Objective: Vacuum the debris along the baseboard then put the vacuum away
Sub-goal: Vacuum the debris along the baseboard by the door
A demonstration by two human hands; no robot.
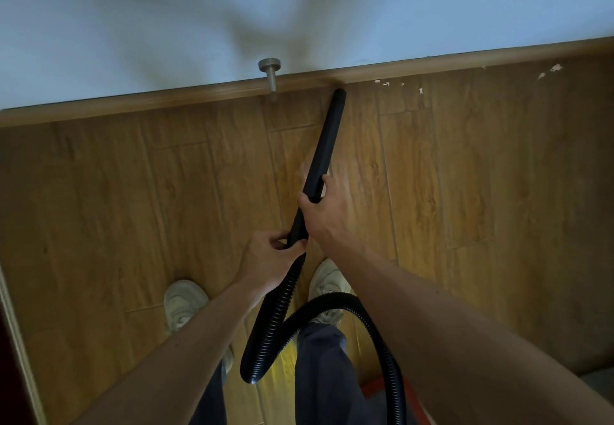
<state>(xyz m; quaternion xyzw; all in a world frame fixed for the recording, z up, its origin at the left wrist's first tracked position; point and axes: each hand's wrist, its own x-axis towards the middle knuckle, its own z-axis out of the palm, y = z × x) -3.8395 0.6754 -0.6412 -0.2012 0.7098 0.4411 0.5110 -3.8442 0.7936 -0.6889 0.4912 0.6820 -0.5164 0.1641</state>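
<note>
Fingers of right hand (324,208) and left hand (265,255) curl round the black rigid vacuum wand (324,145), whose tip is at the brown wooden baseboard (166,102) at twelve o'clock. White debris flecks (421,90) lie at one o'clock; sweep rightward, tip kept low.

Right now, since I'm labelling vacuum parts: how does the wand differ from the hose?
The wand is smooth and straight; the hose is ribbed and loops in a curve. The wand's tip is at the baseboard; the hose hangs down by the person's legs. The right hand grips the wand; the hose's loop is unheld. Both are black.
</note>
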